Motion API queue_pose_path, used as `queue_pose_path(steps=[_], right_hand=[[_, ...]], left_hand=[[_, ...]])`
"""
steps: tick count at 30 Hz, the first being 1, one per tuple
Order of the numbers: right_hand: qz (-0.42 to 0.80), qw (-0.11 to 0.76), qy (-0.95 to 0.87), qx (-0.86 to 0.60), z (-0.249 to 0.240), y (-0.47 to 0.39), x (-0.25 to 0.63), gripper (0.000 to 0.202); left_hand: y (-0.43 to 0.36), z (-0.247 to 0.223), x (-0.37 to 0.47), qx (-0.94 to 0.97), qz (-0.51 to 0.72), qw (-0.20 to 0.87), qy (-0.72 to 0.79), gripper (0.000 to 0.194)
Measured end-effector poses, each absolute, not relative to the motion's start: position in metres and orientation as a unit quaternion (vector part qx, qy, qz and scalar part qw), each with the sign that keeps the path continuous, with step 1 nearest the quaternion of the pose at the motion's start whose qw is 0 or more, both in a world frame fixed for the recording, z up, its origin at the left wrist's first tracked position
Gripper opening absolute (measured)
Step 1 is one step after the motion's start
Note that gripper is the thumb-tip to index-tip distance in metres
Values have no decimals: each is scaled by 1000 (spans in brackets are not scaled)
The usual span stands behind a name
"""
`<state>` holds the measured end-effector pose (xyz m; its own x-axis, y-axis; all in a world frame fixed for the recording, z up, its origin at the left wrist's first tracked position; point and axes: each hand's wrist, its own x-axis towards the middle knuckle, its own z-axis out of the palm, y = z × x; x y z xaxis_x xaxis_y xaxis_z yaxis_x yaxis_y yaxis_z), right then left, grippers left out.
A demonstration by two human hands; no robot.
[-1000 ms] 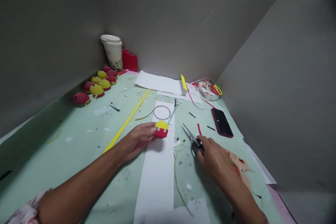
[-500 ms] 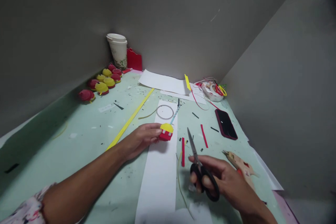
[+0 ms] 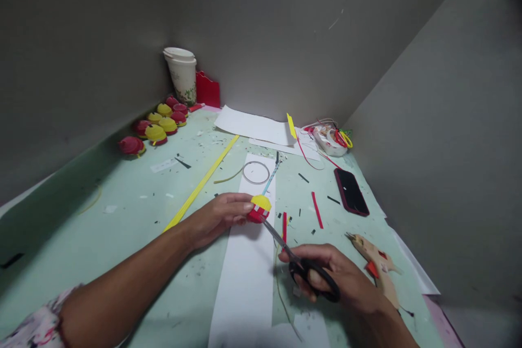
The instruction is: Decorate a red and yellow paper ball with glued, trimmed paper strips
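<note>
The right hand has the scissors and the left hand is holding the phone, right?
Not quite: the left hand holds a small red-and-yellow piece, not the phone, as the head view shows. The right hand does have the scissors.

One held red-and-yellow piece (image 3: 260,206), nine more grouped pieces (image 3: 155,134)
There are one pair of black-handled scissors (image 3: 292,257), one phone (image 3: 351,191), one glue gun (image 3: 377,259), one ring (image 3: 256,184), two short red strips (image 3: 317,210).

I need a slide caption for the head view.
Left hand holds a red-yellow craft piece; right hand points black-handled scissors at it.
</note>
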<state>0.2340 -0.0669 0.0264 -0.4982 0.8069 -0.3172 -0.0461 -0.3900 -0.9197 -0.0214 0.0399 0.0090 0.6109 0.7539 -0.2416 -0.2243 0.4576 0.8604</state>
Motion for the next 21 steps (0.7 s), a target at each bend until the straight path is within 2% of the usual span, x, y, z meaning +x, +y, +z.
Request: queue_pose_path(steps=[21], right_hand=[[730,297,-474,-394,17,-64,236,64]], left_hand=[[37,11,-21,421,294,794,325,33]])
